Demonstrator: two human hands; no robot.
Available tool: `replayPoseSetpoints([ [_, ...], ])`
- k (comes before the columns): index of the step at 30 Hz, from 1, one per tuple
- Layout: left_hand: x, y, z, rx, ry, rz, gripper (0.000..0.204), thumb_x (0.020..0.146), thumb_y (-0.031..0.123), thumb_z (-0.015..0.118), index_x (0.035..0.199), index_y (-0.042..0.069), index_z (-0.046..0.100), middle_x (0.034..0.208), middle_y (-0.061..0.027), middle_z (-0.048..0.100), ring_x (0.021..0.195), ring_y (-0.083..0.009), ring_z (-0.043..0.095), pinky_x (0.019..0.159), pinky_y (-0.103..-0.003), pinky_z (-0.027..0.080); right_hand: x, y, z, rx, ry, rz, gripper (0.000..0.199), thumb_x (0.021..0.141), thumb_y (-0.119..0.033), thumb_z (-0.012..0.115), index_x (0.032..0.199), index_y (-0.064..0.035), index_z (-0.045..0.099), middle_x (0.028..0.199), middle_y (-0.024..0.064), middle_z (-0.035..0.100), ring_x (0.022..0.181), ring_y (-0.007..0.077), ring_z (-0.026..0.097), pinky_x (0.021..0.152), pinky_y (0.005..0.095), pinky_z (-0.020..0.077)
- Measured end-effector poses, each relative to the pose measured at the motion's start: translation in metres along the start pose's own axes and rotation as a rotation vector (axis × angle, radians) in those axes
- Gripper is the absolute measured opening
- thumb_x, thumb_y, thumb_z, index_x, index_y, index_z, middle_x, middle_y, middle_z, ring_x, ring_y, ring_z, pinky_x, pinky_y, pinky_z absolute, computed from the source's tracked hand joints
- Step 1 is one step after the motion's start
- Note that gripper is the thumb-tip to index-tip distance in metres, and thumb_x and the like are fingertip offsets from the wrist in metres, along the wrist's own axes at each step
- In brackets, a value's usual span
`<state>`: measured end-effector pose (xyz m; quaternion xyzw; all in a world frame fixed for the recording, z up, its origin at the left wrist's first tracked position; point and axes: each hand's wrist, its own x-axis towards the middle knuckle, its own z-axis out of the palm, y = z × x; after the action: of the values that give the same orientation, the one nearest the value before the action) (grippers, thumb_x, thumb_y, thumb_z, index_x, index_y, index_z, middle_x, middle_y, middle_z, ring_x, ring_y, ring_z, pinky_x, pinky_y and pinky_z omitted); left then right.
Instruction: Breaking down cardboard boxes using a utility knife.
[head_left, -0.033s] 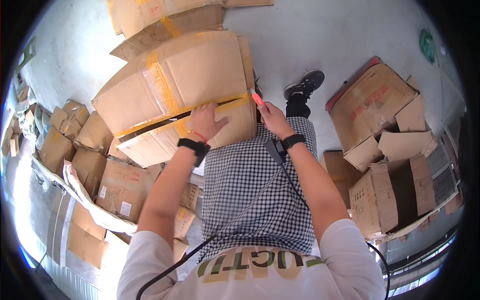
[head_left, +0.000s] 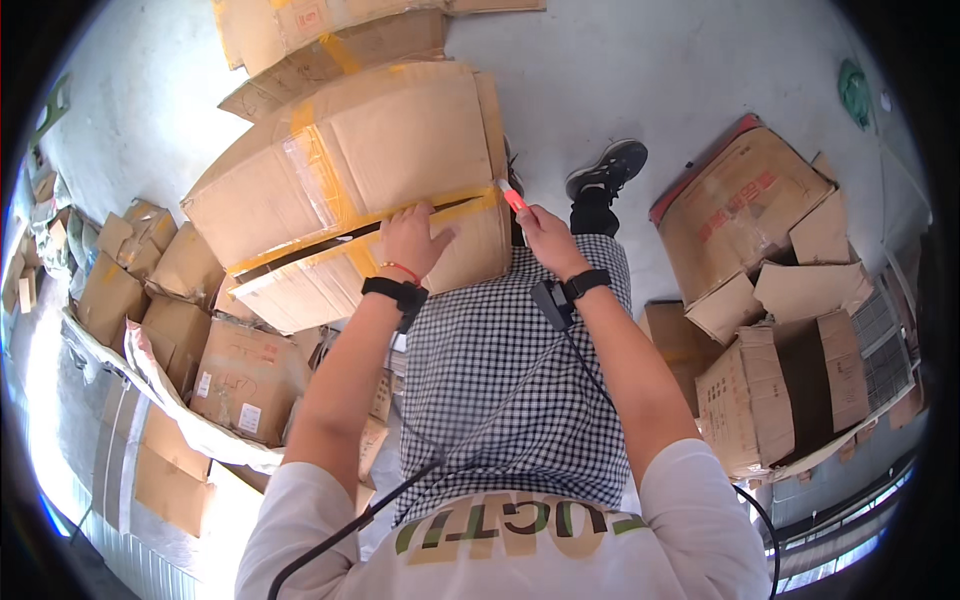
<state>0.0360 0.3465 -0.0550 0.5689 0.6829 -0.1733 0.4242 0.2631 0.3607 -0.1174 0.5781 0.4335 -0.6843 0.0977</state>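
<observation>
A large brown cardboard box (head_left: 405, 130) with yellow tape leans before me, its taped seam parted in a long dark slit. My left hand (head_left: 412, 242) lies over that slit, fingers reaching across it and thumb spread apart to the right. My right hand (head_left: 548, 240) is closed round a utility knife (head_left: 514, 199) with a red-orange handle. The knife's tip is at the box's right edge, by the end of the taped seam. The left fingertips are partly hidden against the cardboard.
Flattened cardboard (head_left: 385, 42) lies beyond the box. Worn cartons (head_left: 740, 200) stand at the right, with an opened carton (head_left: 780, 390) nearer me. Several boxes (head_left: 250, 380) are piled at the left. My shoe (head_left: 610, 168) is right of the box; a green bag (head_left: 854, 92) lies far right.
My left forearm and wrist have shifted slightly to the right, while the left fingers stay over the slit. The knife and right hand have hardly moved.
</observation>
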Motion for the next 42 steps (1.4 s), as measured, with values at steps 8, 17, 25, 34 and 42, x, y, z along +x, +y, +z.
replayPoseSetpoints([
  [8,-0.003,-0.014,0.007,-0.041,0.166,-0.050,0.028,0.079,0.032,0.062,0.084,0.005,0.060,0.080,-0.0113,0.064,0.080,-0.0268,0.061,0.086,-0.042,0.038,0.003,-0.033,-0.013,-0.333,0.014,-0.100,0.044,0.094,-0.040,0.032,0.092,-0.0025,0.056,0.073,0.0181,0.062,0.073,0.0385,0.059,0.066,0.0467,0.0460],
  [17,-0.013,-0.011,-0.003,-0.044,0.149,-0.053,0.027,0.076,0.033,0.065,0.078,0.006,0.059,0.072,-0.0100,0.063,0.072,-0.0268,0.060,0.076,-0.040,0.041,-0.032,0.004,0.003,-0.745,-0.204,-0.162,0.044,0.093,-0.039,0.036,0.084,-0.0034,0.061,0.072,0.0157,0.064,0.069,0.0332,0.063,0.063,0.0446,0.0492],
  [25,-0.063,0.018,-0.019,-0.088,0.013,0.030,0.026,0.073,0.032,0.067,0.073,0.009,0.056,0.066,-0.0078,0.059,0.066,-0.0264,0.058,0.061,-0.037,0.044,0.007,-0.081,-0.014,-0.113,0.262,-0.151,0.035,0.085,-0.034,0.051,0.082,-0.0004,0.057,0.071,0.0174,0.062,0.069,0.0357,0.061,0.062,0.0432,0.0479],
  [34,-0.138,0.089,-0.013,-0.279,0.106,0.294,0.011,0.072,0.020,0.060,0.074,0.010,0.057,0.071,-0.0040,0.055,0.069,-0.0213,0.057,0.060,-0.033,0.047,0.047,-0.095,0.097,-0.967,-0.290,-0.653,0.018,0.079,-0.013,0.055,0.089,-0.0037,0.066,0.099,0.0181,0.062,0.080,0.0320,0.063,0.065,0.0420,0.0500],
  [42,-0.127,0.117,0.008,-0.368,0.144,0.297,0.012,0.075,0.016,0.056,0.082,0.008,0.061,0.078,-0.0066,0.059,0.075,-0.0203,0.058,0.067,-0.033,0.047,0.078,-0.107,0.140,-1.583,-0.262,-0.595,0.034,0.085,-0.013,0.051,0.117,-0.0078,0.056,0.123,0.0086,0.052,0.112,0.0281,0.050,0.092,0.0456,0.0391],
])
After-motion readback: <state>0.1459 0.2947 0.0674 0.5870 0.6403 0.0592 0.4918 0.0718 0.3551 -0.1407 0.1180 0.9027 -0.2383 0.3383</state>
